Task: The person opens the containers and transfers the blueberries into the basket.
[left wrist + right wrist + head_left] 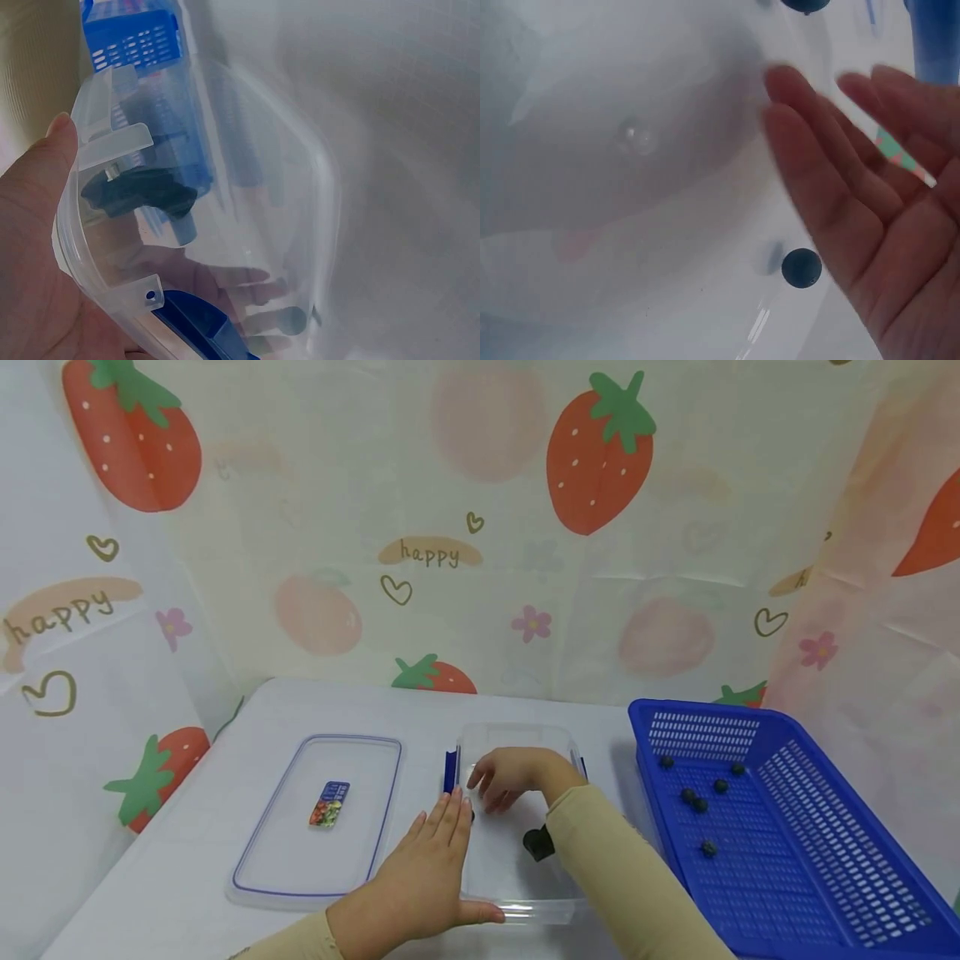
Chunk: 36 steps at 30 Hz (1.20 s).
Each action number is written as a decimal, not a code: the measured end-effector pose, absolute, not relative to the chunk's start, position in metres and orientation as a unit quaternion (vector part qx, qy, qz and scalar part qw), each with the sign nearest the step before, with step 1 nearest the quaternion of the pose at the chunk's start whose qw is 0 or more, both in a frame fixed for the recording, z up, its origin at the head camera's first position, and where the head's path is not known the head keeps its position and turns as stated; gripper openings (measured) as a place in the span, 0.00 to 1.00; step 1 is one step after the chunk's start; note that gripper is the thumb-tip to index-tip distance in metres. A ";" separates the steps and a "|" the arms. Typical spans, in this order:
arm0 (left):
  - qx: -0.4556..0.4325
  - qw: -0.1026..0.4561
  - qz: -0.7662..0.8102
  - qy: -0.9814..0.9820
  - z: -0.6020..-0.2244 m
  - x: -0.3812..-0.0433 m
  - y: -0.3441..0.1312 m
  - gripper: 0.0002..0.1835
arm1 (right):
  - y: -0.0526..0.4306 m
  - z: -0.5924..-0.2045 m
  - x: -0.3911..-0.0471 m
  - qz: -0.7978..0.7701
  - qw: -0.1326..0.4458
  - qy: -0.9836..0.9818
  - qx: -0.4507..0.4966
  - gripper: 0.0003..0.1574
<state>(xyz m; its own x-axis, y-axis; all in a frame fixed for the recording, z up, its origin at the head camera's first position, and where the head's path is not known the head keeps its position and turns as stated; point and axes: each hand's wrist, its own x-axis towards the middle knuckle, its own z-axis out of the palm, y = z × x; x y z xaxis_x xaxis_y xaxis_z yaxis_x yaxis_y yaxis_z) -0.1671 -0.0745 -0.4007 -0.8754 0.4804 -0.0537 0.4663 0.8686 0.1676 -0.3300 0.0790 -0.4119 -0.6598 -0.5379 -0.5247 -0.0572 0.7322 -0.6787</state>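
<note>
A clear plastic box (543,912) with blue side latches (450,772) lies in front of me. My left hand (420,868) rests against its left side with straight fingers, the thumb along the front rim. Over the inside of the box, my right hand (510,779) hangs with loosely bent fingers and nothing between them. A small dark green ball (801,268) shows below the right hand in the right wrist view, and another ball (807,4) at the top edge. In the head view, the left fingertips mostly hide one dark ball (472,816).
To the right stands a blue perforated basket (847,827) with several small dark green balls (708,849) in it. A clear lid (277,852) with a blue seal and a printed label (329,803) lies on the white table (202,827) at left. A strawberry-print curtain (480,610) hangs behind.
</note>
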 end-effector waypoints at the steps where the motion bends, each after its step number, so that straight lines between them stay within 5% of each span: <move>1: 0.245 0.047 0.075 0.965 -0.401 -0.167 -0.074 0.66 | 0.079 -0.412 -0.329 -0.327 0.390 0.844 -0.167 0.17; 8: 0.247 0.039 0.077 0.965 -0.401 -0.165 -0.074 0.65 | 0.076 -0.415 -0.327 -0.330 0.452 0.808 -0.184 0.16; 25: 0.252 0.052 0.079 0.963 -0.399 -0.166 -0.075 0.65 | 0.076 -0.412 -0.333 -0.385 0.309 0.844 -0.209 0.05; 36: 0.250 0.042 0.080 0.964 -0.399 -0.166 -0.075 0.65 | 0.081 -0.390 -0.333 -0.413 0.304 0.829 -0.224 0.05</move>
<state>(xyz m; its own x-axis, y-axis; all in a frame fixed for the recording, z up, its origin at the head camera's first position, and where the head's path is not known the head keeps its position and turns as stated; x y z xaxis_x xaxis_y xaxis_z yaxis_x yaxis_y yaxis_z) -0.1657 -0.0746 -0.3995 -0.8717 0.4883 -0.0416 0.4747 0.8624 0.1757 -0.3330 0.0812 -0.3899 -0.7154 -0.6222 -0.3179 -0.1204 0.5580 -0.8211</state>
